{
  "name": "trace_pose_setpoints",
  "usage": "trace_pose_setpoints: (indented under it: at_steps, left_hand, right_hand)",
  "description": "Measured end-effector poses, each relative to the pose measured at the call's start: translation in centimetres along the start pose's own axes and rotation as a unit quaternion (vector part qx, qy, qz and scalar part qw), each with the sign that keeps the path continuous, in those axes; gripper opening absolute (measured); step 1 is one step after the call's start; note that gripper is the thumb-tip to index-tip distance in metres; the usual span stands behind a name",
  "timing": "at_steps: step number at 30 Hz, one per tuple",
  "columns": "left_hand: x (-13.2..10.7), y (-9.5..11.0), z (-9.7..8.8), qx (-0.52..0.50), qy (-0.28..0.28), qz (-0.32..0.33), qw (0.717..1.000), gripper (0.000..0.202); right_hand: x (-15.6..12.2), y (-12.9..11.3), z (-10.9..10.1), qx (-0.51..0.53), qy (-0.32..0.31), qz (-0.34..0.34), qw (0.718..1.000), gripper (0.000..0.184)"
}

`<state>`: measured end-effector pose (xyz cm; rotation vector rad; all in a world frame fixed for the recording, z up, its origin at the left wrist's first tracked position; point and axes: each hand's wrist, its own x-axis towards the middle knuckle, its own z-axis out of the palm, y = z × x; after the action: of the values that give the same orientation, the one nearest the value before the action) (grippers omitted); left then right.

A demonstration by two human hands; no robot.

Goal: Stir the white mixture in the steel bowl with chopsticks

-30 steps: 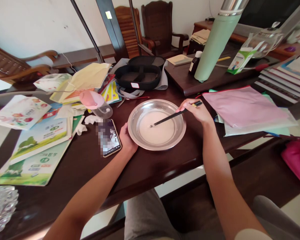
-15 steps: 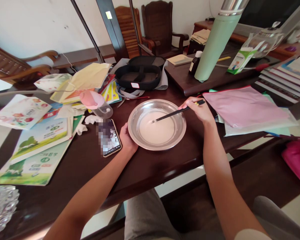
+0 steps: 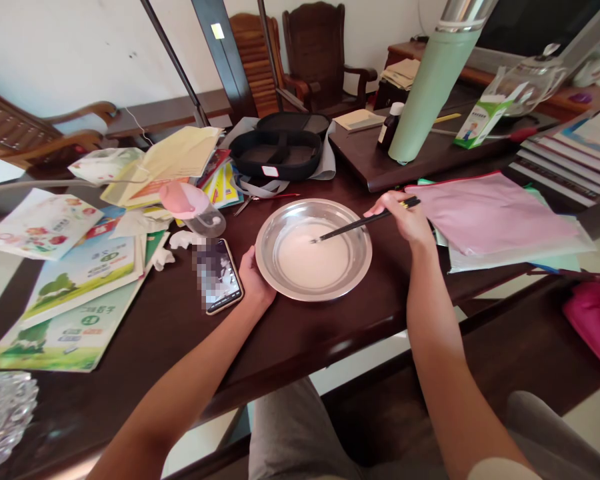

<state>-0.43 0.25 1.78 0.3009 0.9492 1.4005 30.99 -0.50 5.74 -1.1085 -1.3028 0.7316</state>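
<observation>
A round metal basin (image 3: 314, 291) with a wide rim stands on the dark wooden table (image 3: 300, 340). Whitish liquid (image 3: 310, 260) covers its bottom. My left hand (image 3: 256, 281) grips the basin's left side, its fingers partly hidden behind the rim. Over the right rim, my right hand (image 3: 405, 215) is closed around black chopsticks (image 3: 353, 227), whose tips dip into the liquid near the middle. A smartphone (image 3: 220, 277) lies just left of my left hand, its screen lit.
Booklets (image 3: 80, 293), a pink-lidded cup (image 3: 193, 207) and crumpled tissues (image 3: 185, 239) lie to the left. Behind the basin sits a black case (image 3: 280, 150). A green thermos (image 3: 433, 93) stands back right, near a pink zip folder (image 3: 495, 213). A glass dish (image 3: 5, 420) is at lower left.
My right hand has shifted slightly to the right with the chopsticks, and their tips have moved a little to the right in the liquid. My left hand and the basin stay practically still.
</observation>
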Motion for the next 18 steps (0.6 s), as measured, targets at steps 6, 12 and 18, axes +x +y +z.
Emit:
trace_pose_setpoints:
  at_steps: [6, 12, 18]
  left_hand:
    - [0.2, -0.2, -0.2, 0.002, 0.004, 0.002, 1.0, 0.023]
    - [0.3, -0.2, -0.3, 0.003, -0.002, 0.005, 1.0, 0.025]
    - [0.5, -0.3, -0.5, 0.012, -0.007, 0.015, 1.0, 0.025]
  right_hand:
    - [-0.1, 0.1, 0.0, 0.018, -0.063, 0.014, 0.998, 0.056]
    - [0.0, 0.0, 0.2, -0.007, -0.025, 0.005, 1.0, 0.05]
    - [-0.1, 0.1, -0.2, 0.024, -0.042, 0.005, 0.999, 0.058]
